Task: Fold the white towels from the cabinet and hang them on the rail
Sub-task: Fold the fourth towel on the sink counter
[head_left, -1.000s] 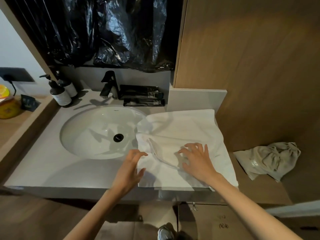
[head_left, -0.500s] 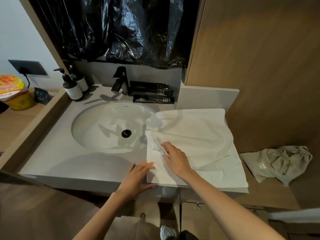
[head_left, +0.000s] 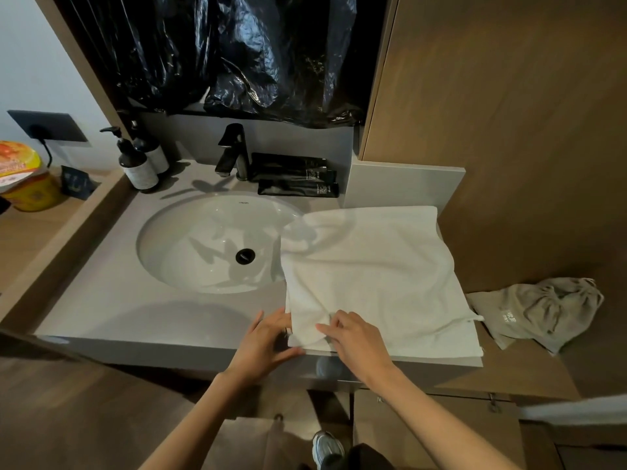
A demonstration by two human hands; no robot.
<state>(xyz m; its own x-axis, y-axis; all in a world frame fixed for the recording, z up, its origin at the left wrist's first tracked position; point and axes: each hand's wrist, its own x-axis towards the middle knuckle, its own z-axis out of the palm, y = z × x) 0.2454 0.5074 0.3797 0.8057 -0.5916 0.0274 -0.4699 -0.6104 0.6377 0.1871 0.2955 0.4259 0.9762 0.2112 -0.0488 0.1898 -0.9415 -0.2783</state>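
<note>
Both hands are sliding toward the white towel's [head_left: 373, 276] lower-left corner: the left hand [head_left: 263, 340], fingers straight, is squaring its edge; the right hand [head_left: 356, 340] is covering the fold, grip unclear.

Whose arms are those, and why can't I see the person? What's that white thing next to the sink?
No machine here: a person wears a camera on the head, so you look down along their own arms. A white towel lies spread on the counter beside the sink. The left hand touches its near corner with straight fingers; the right hand curls its fingers on that corner. Behind stand a tap and soap bottles.
</note>
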